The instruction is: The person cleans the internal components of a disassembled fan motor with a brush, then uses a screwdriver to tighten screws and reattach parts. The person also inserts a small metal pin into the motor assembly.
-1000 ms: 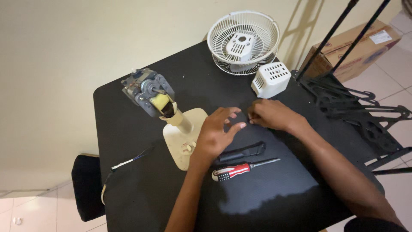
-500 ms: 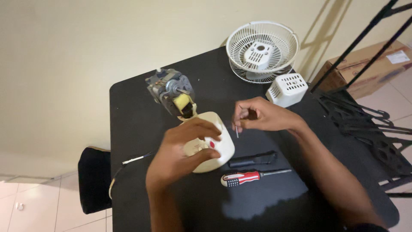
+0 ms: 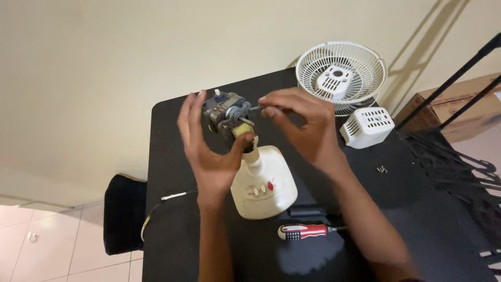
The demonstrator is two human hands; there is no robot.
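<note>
White fan grille (image 3: 342,75), red-handled screwdriver (image 3: 305,231)
</note>
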